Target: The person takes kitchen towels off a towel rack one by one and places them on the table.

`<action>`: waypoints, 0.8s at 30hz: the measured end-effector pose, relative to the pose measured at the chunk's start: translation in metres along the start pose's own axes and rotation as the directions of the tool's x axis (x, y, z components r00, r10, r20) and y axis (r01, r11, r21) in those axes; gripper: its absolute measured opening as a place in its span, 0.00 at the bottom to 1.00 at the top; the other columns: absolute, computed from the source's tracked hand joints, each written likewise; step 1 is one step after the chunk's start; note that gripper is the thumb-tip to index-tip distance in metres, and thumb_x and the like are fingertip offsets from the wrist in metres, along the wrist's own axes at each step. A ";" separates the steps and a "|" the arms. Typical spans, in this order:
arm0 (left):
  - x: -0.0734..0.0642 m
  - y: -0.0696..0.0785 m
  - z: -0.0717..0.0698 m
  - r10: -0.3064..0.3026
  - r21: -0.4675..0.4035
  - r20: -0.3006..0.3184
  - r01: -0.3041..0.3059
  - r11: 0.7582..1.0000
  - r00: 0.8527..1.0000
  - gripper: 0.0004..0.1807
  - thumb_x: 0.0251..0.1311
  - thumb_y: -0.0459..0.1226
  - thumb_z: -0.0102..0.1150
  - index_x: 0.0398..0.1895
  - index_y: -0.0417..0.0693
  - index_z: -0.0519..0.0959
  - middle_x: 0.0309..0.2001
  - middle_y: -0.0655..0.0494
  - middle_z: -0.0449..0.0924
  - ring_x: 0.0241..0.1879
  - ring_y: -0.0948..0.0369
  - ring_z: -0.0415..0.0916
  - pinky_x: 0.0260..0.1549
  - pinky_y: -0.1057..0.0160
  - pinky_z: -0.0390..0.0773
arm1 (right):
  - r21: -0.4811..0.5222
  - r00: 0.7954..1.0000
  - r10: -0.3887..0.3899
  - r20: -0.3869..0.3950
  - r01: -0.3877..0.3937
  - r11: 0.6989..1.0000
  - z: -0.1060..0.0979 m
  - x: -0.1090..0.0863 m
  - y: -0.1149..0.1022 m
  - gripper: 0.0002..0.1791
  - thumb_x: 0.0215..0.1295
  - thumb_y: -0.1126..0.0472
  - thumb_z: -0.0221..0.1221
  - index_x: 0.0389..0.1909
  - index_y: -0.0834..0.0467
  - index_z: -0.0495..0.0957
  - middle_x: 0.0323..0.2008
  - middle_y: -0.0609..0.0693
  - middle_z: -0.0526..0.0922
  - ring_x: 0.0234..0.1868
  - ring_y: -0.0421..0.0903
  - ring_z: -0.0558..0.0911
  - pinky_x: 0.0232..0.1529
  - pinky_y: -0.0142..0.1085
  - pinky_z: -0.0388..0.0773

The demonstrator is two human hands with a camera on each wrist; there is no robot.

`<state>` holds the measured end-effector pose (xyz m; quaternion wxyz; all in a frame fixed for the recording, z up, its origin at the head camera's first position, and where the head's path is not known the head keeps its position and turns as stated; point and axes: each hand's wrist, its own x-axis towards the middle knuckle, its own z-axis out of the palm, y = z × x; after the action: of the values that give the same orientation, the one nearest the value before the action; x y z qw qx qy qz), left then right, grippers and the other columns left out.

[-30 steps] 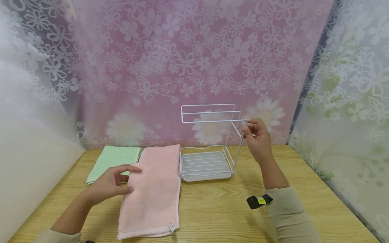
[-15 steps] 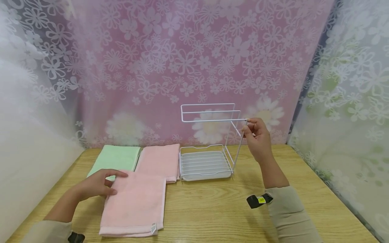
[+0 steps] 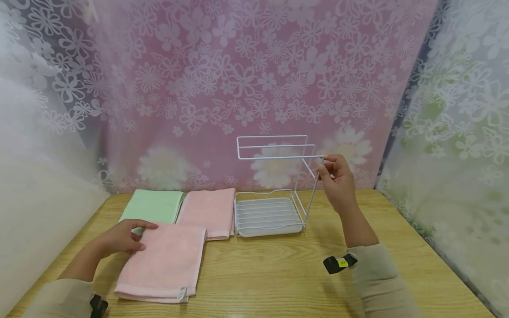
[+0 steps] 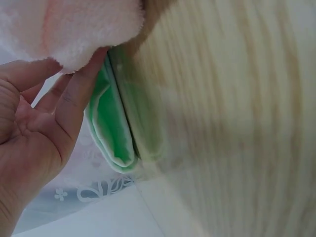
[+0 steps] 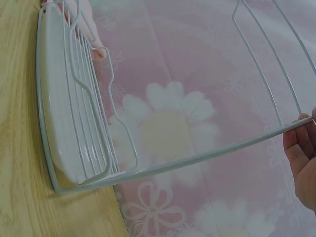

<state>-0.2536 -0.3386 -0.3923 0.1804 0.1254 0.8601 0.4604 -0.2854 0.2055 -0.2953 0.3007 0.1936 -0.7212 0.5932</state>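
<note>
A folded pink towel with a small white label at its near corner is held by my left hand at its left edge. In the left wrist view, the fingers and thumb grip the fluffy pink towel from below. Behind it on the table lie another folded pink towel and a folded green towel, which the held towel partly overlaps in the head view. My right hand pinches the upper corner of a white wire rack, which stands upright.
Inside the rack's base sits a white drip tray under several wires. The wooden table extends in front of the rack. Flowered curtains hang behind the table and at both sides.
My left hand has drawn the front pink towel left and toward me, off the other pink towel and away from the rack. The right hand and rack have stayed in place.
</note>
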 end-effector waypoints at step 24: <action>-0.024 -0.001 -0.001 0.075 -0.014 -0.183 -0.079 0.997 0.980 0.34 0.54 0.32 0.70 0.63 0.30 0.70 0.55 0.31 0.75 0.49 0.49 0.81 0.38 0.58 0.83 | -0.051 0.997 0.040 0.069 -0.037 0.998 -0.018 -0.030 0.034 0.17 0.65 0.76 0.57 0.54 0.77 0.71 0.51 0.71 0.75 0.49 0.40 0.78 0.52 0.24 0.75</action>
<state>-0.2324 -0.3485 -0.3880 0.0843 0.1140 0.8624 0.4859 -0.2808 0.2284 -0.3388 0.2683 0.1928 -0.7494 0.5738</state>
